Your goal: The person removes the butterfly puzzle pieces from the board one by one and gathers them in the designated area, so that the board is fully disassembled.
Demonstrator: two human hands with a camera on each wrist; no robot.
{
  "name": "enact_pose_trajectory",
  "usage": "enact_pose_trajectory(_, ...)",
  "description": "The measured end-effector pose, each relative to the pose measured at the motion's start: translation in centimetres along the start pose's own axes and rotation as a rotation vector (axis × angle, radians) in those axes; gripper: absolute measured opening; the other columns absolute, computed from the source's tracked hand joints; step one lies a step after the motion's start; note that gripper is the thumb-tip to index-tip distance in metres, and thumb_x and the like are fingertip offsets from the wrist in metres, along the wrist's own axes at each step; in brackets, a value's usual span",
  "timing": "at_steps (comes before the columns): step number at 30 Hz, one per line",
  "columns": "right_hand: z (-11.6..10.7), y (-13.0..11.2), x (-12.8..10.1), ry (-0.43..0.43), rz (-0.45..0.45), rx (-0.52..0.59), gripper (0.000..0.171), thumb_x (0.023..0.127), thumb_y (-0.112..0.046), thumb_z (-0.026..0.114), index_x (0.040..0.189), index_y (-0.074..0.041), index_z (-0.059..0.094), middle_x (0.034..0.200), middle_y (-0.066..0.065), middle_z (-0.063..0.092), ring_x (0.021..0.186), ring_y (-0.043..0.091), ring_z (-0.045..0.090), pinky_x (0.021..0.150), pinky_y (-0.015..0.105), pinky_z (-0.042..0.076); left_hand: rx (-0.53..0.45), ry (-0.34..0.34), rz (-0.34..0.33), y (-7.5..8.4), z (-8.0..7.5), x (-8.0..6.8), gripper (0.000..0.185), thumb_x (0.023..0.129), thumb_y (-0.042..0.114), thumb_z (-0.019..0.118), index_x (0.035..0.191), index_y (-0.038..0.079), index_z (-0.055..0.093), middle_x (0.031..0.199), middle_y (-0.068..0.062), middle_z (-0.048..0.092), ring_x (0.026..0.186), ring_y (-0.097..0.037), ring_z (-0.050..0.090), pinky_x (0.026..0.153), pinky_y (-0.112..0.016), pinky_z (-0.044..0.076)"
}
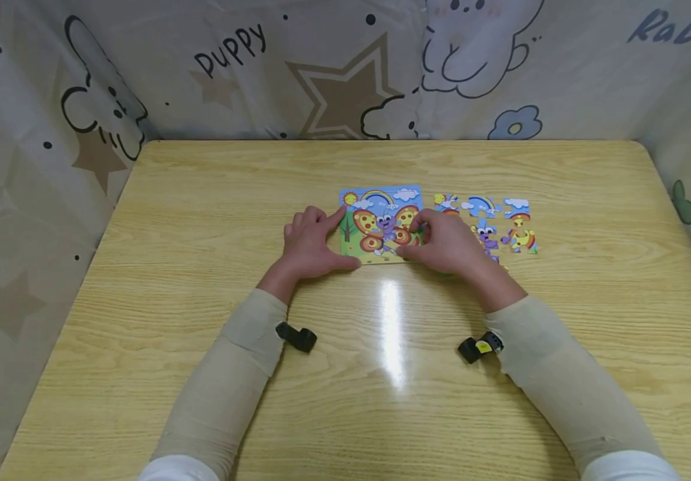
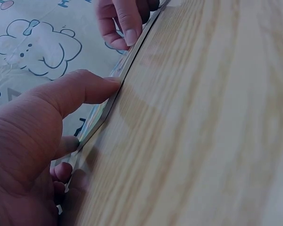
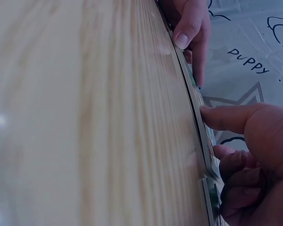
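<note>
A flat butterfly picture board (image 1: 375,200) lies on the table, with a sun, a rainbow and a purple-bodied butterfly on it. My left hand (image 1: 312,246) is at its left side, forefinger and thumb spread; the thumb (image 2: 106,85) touches the front edge. Over the board's right part is my right hand (image 1: 450,242), its thumb (image 3: 217,115) and bent forefinger touching the board, the other fingers curled. Whether a piece sits between them cannot be made out. Just right of the board lie several loose jigsaw pieces (image 1: 481,206), partly hidden by the right hand.
The pale wooden table (image 1: 201,334) spreads around the board. Behind it hangs a cloth backdrop (image 1: 321,40) with cartoon animals and stars. A black wrist camera (image 1: 297,337) sticks out from the left sleeve, another wrist camera (image 1: 472,349) from the right sleeve.
</note>
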State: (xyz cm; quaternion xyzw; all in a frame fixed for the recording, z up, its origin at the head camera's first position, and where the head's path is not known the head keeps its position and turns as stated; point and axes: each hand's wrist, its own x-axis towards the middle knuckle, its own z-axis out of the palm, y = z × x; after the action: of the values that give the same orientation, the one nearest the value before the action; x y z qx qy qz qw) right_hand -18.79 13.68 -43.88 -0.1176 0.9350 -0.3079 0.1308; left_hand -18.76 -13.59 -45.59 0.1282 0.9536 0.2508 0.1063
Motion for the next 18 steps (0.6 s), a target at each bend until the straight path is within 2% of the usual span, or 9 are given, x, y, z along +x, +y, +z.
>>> enact_pose_trajectory(11, -0.08, -0.56, 0.11, -0.001, 0.009, -0.038, 0.05, 0.082, -0.043, 0.081, 0.11, -0.008, 0.058, 0.081, 0.007, 0.057, 0.07, 0.024, 0.051, 0.065, 0.04, 0.04, 0.01, 0.001, -0.003, 0.09, -0.04, 0.02, 0.11, 0.069, 0.063, 0.081, 0.159, 0.026, 0.03, 0.113, -0.005, 0.034, 0.103, -0.027, 0.03, 0.087, -0.043, 0.021)
enact_pose_trajectory(18, -0.04, -0.69, 0.25, 0.019, -0.002, -0.058, 0.049, 0.08, -0.042, 0.082, 0.107, -0.006, 0.063, 0.079, 0.006, 0.057, 0.068, 0.023, 0.051, 0.064, 0.039, 0.041, 0.018, -0.002, -0.001, -0.06, 0.02, 0.08, 0.11, 0.069, 0.064, 0.081, 0.159, 0.026, 0.03, 0.114, -0.005, 0.035, 0.103, -0.027, 0.03, 0.087, -0.043, 0.021)
